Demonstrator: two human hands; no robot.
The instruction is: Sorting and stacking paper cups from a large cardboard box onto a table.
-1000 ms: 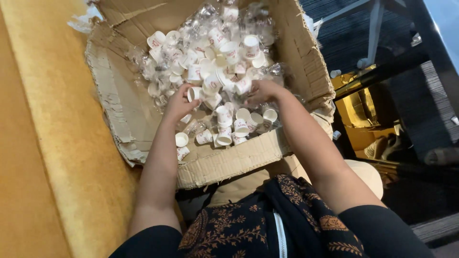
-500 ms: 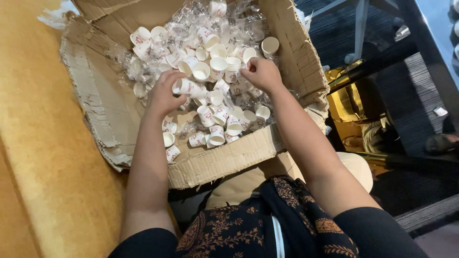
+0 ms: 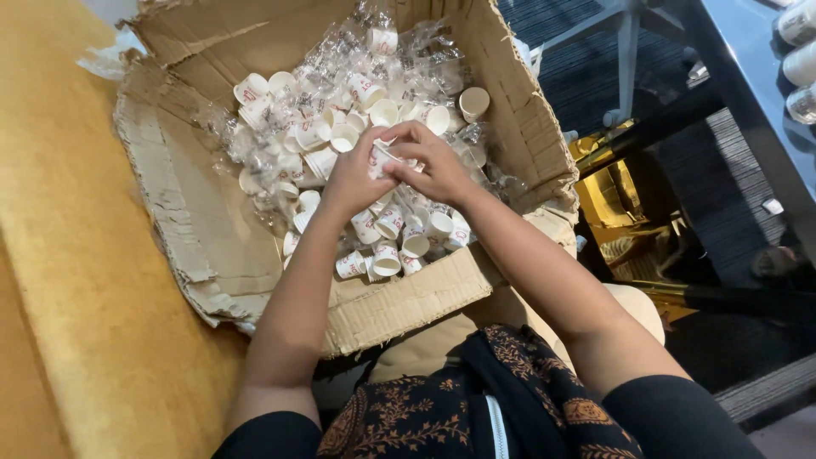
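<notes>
Torn cardboard box [image 3: 501, 127] full of small white cups [image 3: 340, 136], plastic wrap; left hand [image 3: 353, 174], right hand [image 3: 438, 161] pinching one cup [image 3: 380, 158] at centre, more cups at 6 o'clock.

The small cup [image 3: 384, 158] is mostly hidden between both hands, and the cardboard box [image 3: 183, 212] is cut off at twelve o'clock.

This looks like a small workroom or packing corner, possibly inside an office or home. At 11 o'clock a torn cardboard box [image 3: 170, 212] sits open, heaped with small paper cups [image 3: 374, 229] and clear plastic wrappers [image 3: 408, 42]. A yellow surface [image 3: 59, 255] lies at 9 o'clock. Dark striped carpet [image 3: 586, 59] and a dark table edge [image 3: 748, 76] show at 2 o'clock.
</notes>
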